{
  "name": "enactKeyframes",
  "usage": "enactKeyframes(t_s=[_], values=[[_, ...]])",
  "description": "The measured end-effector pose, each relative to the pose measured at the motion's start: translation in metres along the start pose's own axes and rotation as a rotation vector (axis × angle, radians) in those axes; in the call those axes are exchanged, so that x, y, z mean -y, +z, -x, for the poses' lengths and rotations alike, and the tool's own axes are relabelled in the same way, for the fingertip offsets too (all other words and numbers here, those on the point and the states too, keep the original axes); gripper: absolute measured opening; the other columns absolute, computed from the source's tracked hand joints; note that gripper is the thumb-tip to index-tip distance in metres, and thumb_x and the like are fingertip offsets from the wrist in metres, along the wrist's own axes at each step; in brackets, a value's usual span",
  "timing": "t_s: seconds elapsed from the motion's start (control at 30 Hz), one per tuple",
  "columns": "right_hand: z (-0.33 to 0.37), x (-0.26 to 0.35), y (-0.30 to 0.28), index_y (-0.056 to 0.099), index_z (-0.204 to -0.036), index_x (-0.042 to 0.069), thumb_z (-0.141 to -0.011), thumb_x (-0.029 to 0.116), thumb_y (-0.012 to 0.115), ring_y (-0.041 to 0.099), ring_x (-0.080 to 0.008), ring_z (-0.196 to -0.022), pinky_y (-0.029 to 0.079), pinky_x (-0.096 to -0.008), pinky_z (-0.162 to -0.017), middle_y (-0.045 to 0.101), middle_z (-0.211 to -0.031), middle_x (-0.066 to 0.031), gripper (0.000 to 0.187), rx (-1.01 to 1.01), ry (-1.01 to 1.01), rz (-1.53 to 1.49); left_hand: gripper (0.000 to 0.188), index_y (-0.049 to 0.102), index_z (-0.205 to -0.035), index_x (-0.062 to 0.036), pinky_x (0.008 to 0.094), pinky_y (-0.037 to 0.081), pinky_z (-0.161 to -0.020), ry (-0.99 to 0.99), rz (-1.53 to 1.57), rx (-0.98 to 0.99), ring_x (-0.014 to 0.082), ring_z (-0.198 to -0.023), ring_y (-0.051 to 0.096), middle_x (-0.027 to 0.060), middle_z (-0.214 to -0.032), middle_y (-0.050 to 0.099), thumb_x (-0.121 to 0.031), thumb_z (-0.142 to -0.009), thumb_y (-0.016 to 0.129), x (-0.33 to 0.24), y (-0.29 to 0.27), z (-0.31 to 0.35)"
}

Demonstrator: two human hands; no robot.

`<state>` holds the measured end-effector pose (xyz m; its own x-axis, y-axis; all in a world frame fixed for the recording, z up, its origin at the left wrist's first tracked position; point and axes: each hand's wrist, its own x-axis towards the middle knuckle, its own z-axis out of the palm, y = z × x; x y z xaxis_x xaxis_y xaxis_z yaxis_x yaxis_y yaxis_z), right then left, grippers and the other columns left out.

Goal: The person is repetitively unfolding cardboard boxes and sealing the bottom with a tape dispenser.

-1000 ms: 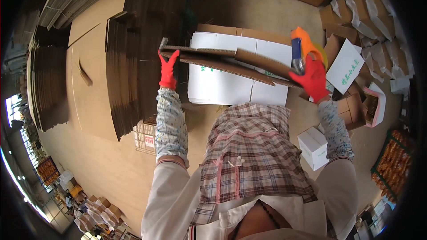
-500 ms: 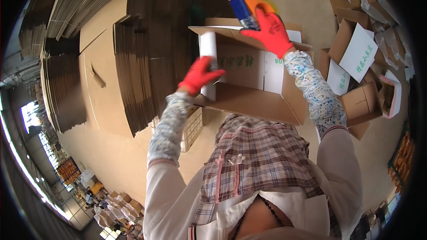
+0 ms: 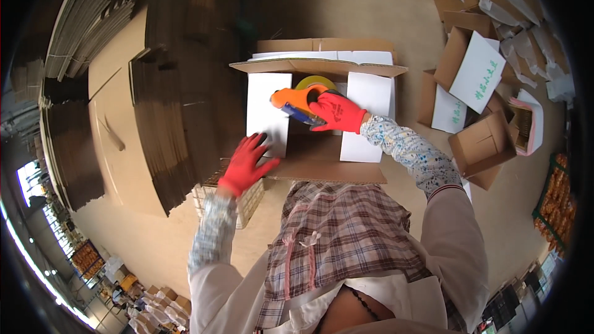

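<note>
A plaid apron (image 3: 346, 229) hangs on the near side of the open carton (image 3: 315, 172). The left hand (image 3: 242, 164), red-gloved, is at the carton's near left corner, fingers spread and gripping nothing visible; contact with the white left flap (image 3: 267, 96) is unclear. The right hand (image 3: 339, 112) grasps an orange-and-blue tape dispenser (image 3: 291, 98) above the carton's opening, between the left flap and the white right flap (image 3: 366, 117). With neither flap visibly pinned, one could spring up and catch the dispenser; a loosened grip could drop it through the gap. The carton's two short flaps lie inward and its long flaps splay outward; brown inner board shows, but the bottom is hidden. Left of and below the carton, a pale lattice crate (image 3: 249, 204) has contents too obscured to tell. Right of the carton, an open brown box (image 3: 482, 145) shows bare cardboard inside. Farther beyond, white-lined boxes (image 3: 495, 6) hide their contents.
</note>
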<state>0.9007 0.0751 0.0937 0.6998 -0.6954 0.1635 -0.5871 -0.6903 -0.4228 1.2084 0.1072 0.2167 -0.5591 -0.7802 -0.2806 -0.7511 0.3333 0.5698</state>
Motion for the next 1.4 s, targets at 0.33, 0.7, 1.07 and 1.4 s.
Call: enactKeyframes(t_s=[0.33,0.7,1.07,1.4], values=[[-0.061,0.011,-0.162,0.058,-0.098,0.001,-0.071,0.026,0.075,0.055,-0.0333,-0.089,0.046,-0.0394,-0.079,0.058,-0.093,-0.0159,0.041,-0.475,0.016,0.106,0.065,0.039,-0.136,-0.0066,0.0367,0.035,-0.101,-0.246,0.162,-0.64,0.0338,-0.121,0.045,0.0194,-0.131,0.048,-0.029,-0.082,0.068,0.084,0.06,-0.084],[0.02,0.047,-0.033,0.054,-0.109,0.002,-0.072,0.036,0.074,0.053,-0.0321,-0.1,0.04,-0.0394,-0.091,0.059,-0.102,-0.0162,0.054,-0.097,0.433,-0.082,0.048,0.056,-0.117,-0.0008,0.0375,0.043,-0.09,-0.647,0.378,-0.713,0.0344,-0.105,0.056,0.0201,-0.112,0.06,-0.039,-0.096,0.037,0.105,0.08,-0.101],[-0.099,0.034,-0.002,0.06,-0.104,0.008,-0.074,0.009,0.057,0.059,-0.0243,-0.094,0.047,-0.0341,-0.085,0.062,-0.101,-0.0073,0.029,-0.187,-0.263,-0.28,0.068,0.036,-0.135,0.0039,0.0378,0.03,-0.105,0.037,0.965,-0.377,0.0292,-0.13,0.035,0.0153,-0.145,0.031,-0.049,-0.093,0.043,0.069,-0.036,-0.047],[-0.09,0.034,-0.013,0.061,-0.104,0.013,-0.077,0.013,0.058,0.058,-0.0206,-0.095,0.048,-0.031,-0.083,0.061,-0.101,-0.0027,0.027,-0.026,-0.243,-0.39,0.043,0.053,-0.119,0.0062,0.0409,0.032,-0.102,-0.048,0.883,-0.003,0.0336,-0.124,0.042,0.0229,-0.136,0.04,-0.019,-0.085,0.061,0.069,-0.077,-0.048]])
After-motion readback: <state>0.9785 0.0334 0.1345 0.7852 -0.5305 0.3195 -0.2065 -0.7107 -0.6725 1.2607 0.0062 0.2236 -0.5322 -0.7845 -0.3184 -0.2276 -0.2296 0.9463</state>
